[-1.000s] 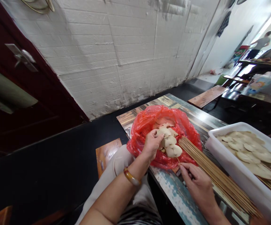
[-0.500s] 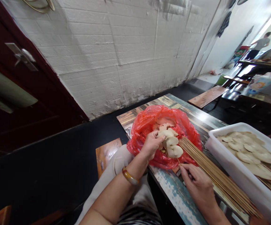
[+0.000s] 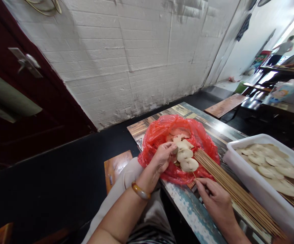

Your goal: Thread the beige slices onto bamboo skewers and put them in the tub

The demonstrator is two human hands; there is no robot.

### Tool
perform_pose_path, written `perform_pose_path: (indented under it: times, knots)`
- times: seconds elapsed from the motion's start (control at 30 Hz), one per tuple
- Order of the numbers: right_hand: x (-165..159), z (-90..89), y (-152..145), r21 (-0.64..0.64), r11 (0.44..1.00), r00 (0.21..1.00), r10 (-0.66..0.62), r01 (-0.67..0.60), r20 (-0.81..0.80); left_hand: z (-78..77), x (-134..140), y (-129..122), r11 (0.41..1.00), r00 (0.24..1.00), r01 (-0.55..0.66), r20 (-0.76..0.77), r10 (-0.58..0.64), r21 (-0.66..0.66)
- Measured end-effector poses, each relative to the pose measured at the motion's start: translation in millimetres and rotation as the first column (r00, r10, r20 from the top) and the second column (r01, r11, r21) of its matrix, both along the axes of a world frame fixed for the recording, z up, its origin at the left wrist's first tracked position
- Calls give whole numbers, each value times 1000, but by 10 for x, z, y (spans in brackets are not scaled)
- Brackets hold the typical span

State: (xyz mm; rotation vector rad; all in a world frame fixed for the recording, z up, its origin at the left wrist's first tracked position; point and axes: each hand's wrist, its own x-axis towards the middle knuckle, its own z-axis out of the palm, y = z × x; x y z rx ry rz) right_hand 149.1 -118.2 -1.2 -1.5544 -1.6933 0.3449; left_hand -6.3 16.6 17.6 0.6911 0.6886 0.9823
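Note:
A thin bamboo skewer (image 3: 194, 175) is pinched near its lower part by my right hand (image 3: 214, 196), fingers closed. Pale, flat, round food slices (image 3: 189, 165) are threaded along its upper part; their exact kind is unclear. At the far end, my left hand (image 3: 164, 156) has thumb and fingers closed on the edge of a pale slice (image 3: 176, 150). Beneath both, an opened red plastic bag (image 3: 152, 144) holds more loose slices (image 3: 179, 132). A long bundle of bare skewers (image 3: 233, 186) lies to the right, its tips resting on the bag.
A white plastic tub (image 3: 238, 166) with many skewered slices (image 3: 269, 159) stands on the right of the patterned table (image 3: 184, 200). Wooden stools (image 3: 116, 166) and a bench (image 3: 225, 105) stand around it. Beyond are a white wall (image 3: 136, 61), a dark red door (image 3: 42, 98) and people far right.
My left fingers have shifted slightly left and up, off the front slices, which now show more fully on the skewer. My right hand keeps its hold with almost no movement.

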Motion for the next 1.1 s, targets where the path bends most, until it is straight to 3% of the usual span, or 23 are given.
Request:
perform_pose_path:
  times: [0.37,0.7,1.1]
  knots:
    - [-12,13,-6,24,1000,998,5,-6,58,-19,34,-11,991,991,-131,-6,131,41]
    - [-2,20,-2,32,999,998,21,-23,58,-19,44,-2,992,993,-119,18,119,-35]
    - [4,2,-6,53,998,996,13,-18,90,-17,67,-34,986,988,-119,-82,129,115]
